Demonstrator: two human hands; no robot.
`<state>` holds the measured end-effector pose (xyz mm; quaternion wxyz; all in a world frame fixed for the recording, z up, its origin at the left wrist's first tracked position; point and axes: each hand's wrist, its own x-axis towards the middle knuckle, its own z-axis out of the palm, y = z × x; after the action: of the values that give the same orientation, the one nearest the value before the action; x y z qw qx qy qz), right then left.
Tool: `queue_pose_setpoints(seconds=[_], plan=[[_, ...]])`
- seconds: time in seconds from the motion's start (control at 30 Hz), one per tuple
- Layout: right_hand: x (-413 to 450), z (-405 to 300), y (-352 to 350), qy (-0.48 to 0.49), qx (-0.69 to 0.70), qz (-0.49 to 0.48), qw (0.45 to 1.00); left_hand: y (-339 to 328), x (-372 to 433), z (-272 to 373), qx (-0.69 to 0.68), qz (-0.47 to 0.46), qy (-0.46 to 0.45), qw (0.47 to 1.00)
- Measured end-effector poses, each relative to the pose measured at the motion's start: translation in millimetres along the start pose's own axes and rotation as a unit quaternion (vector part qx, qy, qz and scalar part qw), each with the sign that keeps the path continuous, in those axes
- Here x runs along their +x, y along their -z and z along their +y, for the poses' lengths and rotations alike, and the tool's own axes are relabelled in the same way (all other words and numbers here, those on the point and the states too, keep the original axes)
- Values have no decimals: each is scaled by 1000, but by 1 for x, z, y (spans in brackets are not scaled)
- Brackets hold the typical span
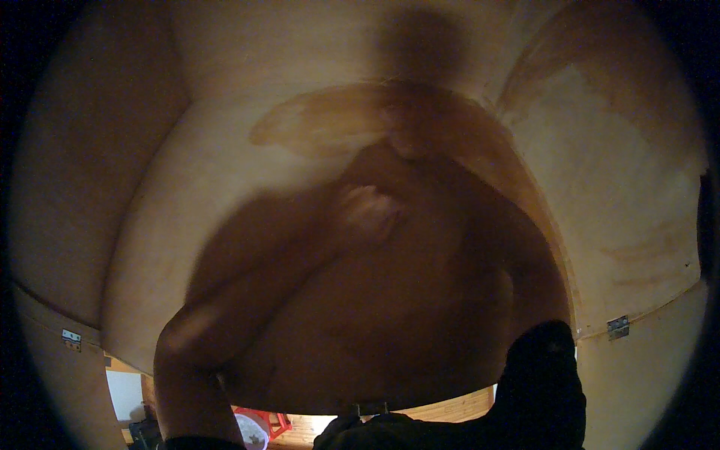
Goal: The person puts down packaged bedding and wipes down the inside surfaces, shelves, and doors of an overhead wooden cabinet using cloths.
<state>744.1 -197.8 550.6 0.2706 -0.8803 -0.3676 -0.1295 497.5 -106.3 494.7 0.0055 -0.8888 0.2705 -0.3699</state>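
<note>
My left hand is in the middle of the view, in front of a pale wooden panel. Its fingers look curled, but shadow and blur hide whether anything is inside them. My bare left forearm reaches up from the lower left. On the right, a dark sleeve covers my upper arm. My right hand seems to be against the panel at the upper middle, very blurred; what it holds cannot be made out. Around it spreads a brown, wet-looking patch with an uneven edge.
Side panels rise at left and right; the right one bears brown smears. Metal hinges sit low on the left and right. Below, a white tub is beside a red plastic object above a wooden floor.
</note>
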Motion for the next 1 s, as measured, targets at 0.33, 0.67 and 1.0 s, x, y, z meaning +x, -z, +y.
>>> queue_pose_setpoints(seconds=[0.33,0.67,1.0], plan=[[-49,-121,-52,348,277,-7,896,37,17,-7,-203,-96,11,974],[-64,68,72,126,202,-16,971,40,30,0,-220,-160,69,960],[-82,163,110,-64,-143,47,987,11,4,-1,-229,8,58,972]])
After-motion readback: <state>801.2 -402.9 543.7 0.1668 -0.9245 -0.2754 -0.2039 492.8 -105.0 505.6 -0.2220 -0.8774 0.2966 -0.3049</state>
